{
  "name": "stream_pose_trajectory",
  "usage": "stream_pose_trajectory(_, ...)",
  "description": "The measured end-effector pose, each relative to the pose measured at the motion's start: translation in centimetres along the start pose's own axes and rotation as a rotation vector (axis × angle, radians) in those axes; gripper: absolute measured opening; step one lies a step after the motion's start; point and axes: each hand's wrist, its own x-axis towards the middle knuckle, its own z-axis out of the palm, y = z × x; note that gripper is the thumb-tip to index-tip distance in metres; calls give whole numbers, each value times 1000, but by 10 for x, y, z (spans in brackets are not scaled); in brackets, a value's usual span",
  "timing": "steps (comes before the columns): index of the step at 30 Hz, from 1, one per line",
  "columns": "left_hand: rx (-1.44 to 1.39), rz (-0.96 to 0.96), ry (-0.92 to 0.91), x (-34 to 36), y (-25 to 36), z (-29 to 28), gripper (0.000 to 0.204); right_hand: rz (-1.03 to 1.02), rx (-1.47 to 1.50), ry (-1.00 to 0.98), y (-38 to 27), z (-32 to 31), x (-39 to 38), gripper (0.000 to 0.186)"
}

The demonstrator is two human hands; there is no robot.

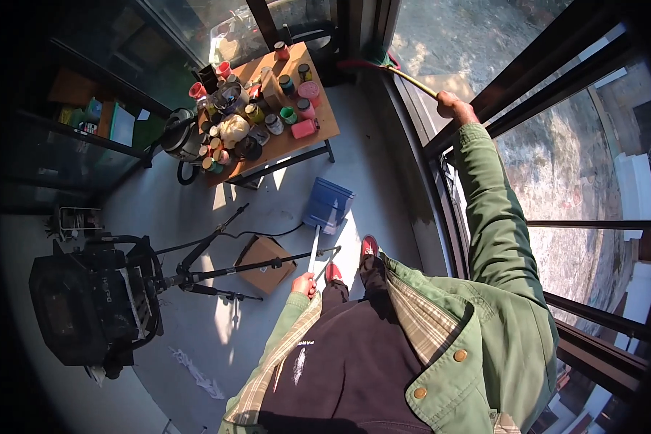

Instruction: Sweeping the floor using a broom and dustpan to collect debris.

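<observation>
Two hands busy: right hand [453,107] grips broom stick [414,82]; left hand [303,285] clamps dustpan handle [314,249].

Dustpan [328,205] before table [324,126] (floor)

Wooden table [324,124] crowded with jars; cardboard box [265,264] on floor; black tripod [195,275]; studio light [87,304].

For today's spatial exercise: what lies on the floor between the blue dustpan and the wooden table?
In the head view, only bare grey floor with sun patches lies between the blue dustpan and the wooden table; the cardboard box sits off to the side.
</observation>
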Motion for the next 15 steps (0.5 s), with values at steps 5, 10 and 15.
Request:
stream_pose_trajectory(5, 8, -34, -38, 18, 8, 4, 28, 8, -149, -79, 1, -47, -104, 31)
stream_pose_trajectory(10, 135, -20, -164, 25, 14, -2, 36, 13, 35, -131, 17, -66, -207, 22)
stream_pose_trajectory(15, 139, 28, -177, 18, 21, 0, 35, -68, -118, -29, 27, -79, -292, 43)
